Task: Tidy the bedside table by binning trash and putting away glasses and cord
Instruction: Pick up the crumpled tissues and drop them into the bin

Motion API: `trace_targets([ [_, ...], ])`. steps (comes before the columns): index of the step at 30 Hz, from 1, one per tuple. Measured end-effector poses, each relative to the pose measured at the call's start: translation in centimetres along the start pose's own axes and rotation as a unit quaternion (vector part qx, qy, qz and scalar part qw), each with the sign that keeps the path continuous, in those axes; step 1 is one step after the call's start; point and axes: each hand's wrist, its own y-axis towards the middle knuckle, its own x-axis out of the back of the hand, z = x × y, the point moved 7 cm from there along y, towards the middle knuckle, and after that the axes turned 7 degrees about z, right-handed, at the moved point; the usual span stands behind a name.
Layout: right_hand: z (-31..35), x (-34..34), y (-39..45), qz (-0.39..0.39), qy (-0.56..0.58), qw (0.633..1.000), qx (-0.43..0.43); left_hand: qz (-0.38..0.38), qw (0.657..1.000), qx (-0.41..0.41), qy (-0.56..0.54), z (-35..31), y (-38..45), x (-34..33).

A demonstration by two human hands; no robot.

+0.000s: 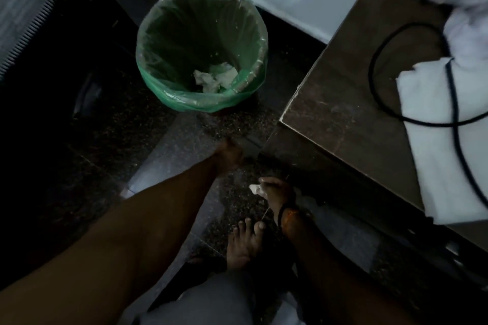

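- Pinching a small white scrap of crumpled paper (254, 189) between its fingertips, the right hand (277, 194) hangs low over the dark speckled stone floor (184, 145), just beside the near left corner of the bedside table; a dark band circles its wrist.
- A thin pale thread appears to trail down from the scrap toward the bare foot (245, 240) below; what it is cannot be told.
- The left hand (229, 154) reaches forward and down, farther than the right; it is blurred and dim, so whether it grips anything cannot be told.
- The round waste bin lined with a translucent green plastic bag (202, 50) stands on the floor, far and left of both hands, well apart from the scrap; crumpled white paper (215, 78) already lies at its bottom.
- The brown laminate bedside table (343, 87) fills the right side; on it a black cord (383, 97) loops over a folded white cloth (435, 140), still to be put away.
- No glasses are visible in this view.
- Risk, as judged: the scrap is light and held only at the fingertips, so a release made short of the bin rim would drop it onto the floor; the trailing thread could also snag on the foot or cling to the fingers.
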Motion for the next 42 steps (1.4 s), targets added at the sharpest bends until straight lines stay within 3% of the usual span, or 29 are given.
trace_targets([
  [3,2.3,-1.9,-2.3,-0.002,0.049,0.999,0.013,-0.016,0.995,0.02,-0.098,-0.8,-2.9,0.7],
  [8,8.2,-6.0,-7.5,0.051,0.07,0.996,0.037,-0.006,0.989,0.065,-0.13,-3.7,-8.4,4.3],
  [14,15.3,-10.4,-12.0,0.056,0.043,0.992,0.104,0.0,0.987,-0.01,-0.161,-9.8,-12.8,9.1],
  [19,22.3,-11.4,-13.3,0.028,0.016,0.986,0.162,-0.083,0.966,-0.06,-0.239,-13.0,-13.2,12.7],
  [24,29.4,-11.1,-11.4,-0.008,-0.053,0.983,0.178,-0.09,0.946,-0.067,-0.306,-15.5,-11.4,15.0],
  [33,34.4,-12.5,-7.7,-0.023,-0.266,0.944,0.193,-0.067,0.946,-0.053,-0.312,-18.0,-10.1,14.7],
  [39,33.7,-12.2,-8.3,-0.031,-0.263,0.947,0.181,-0.024,0.939,-0.067,-0.337,-18.5,-11.2,12.8],
  [41,34.3,-11.9,-9.1,-0.056,-0.298,0.929,0.214,-0.038,0.952,-0.098,-0.287,-18.6,-10.6,12.9],
  [42,34.6,-11.7,-9.8,-0.073,-0.318,0.916,0.235,-0.058,0.971,-0.126,-0.196,-18.8,-10.4,13.2],
])
